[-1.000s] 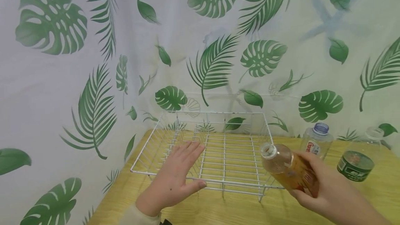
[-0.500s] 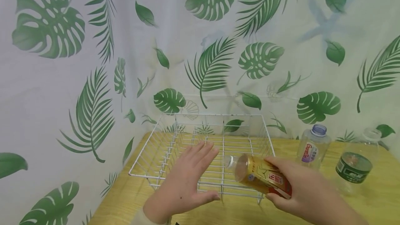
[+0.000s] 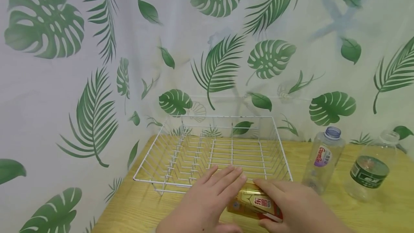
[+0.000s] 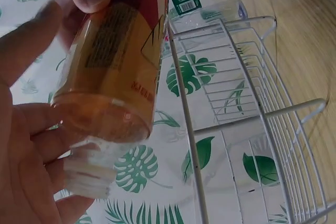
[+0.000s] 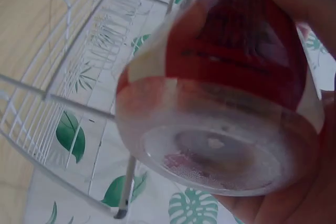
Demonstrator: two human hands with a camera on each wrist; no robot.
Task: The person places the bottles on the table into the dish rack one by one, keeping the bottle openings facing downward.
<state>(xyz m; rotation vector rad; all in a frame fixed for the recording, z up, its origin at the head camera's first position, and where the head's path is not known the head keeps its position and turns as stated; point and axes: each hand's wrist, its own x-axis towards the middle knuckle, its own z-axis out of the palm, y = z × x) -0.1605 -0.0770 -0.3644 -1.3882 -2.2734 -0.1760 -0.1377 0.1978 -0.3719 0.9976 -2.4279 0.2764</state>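
Note:
A plastic bottle with a gold and red label lies tilted nearly sideways in front of the white wire rack. My right hand grips its base end, and the round bottom fills much of the right wrist view. My left hand is at the neck end, fingers extended. In the left wrist view, its fingers lie behind the clear neck, with the thumb apart from the bottle; whether they touch it, I cannot tell. The head view hides the neck behind the left hand.
The white wire rack stands on the wooden table just beyond my hands. To its right stand a clear bottle with a purple neck and a clear bottle with a green label. A leaf-patterned curtain hangs behind.
The right hand has carried the bottle leftward and down, from beside the rack to its front, turning it more sideways. The left hand has shifted right and down to meet the neck end.

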